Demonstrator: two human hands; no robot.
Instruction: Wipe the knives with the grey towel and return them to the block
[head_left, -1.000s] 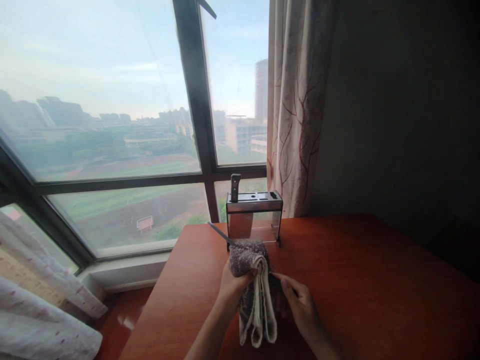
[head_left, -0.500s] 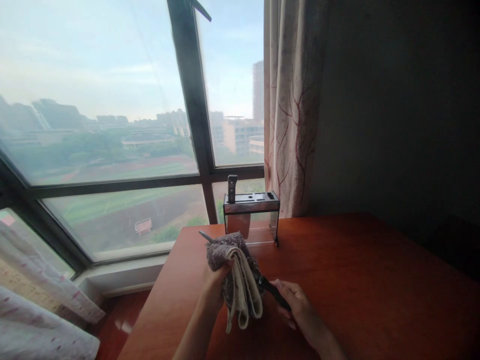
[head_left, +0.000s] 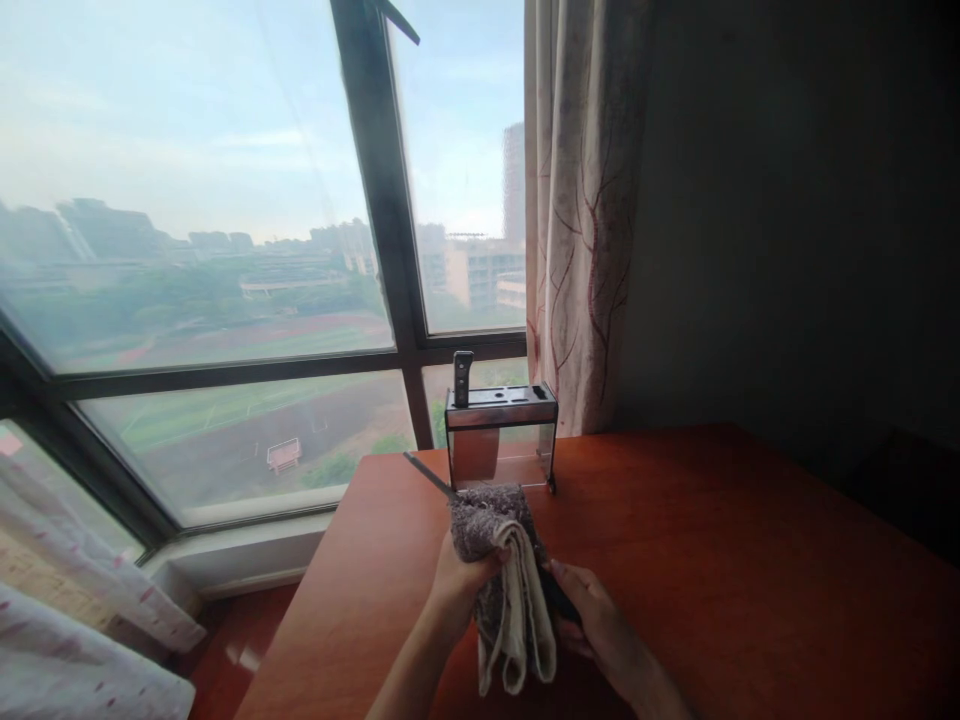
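Note:
My left hand [head_left: 457, 590] is closed around a folded grey-purple towel [head_left: 491, 515], whose lighter layers hang down in loops. The towel is wrapped about a long thin metal tool [head_left: 431, 475], and the dark narrow end sticks out beyond it to the upper left. Whether this tool is a knife or a sharpening rod I cannot tell. On the other side, my right hand [head_left: 592, 615] grips its black handle [head_left: 561, 597]. The towel hides the middle of the tool. Both hands are held above the table's near part.
Behind the towel, a knife block [head_left: 502, 410] with clear sides stands on the reddish wooden table [head_left: 712, 540]. One knife [head_left: 463, 380] is in its left slot, handle up. Large windows [head_left: 225, 200] and a patterned curtain [head_left: 577, 220] lie beyond the table.
My left hand and the towel have slid right and slightly down, toward the black handle. More of the tool's thin end now shows. My right hand has stayed about in place.

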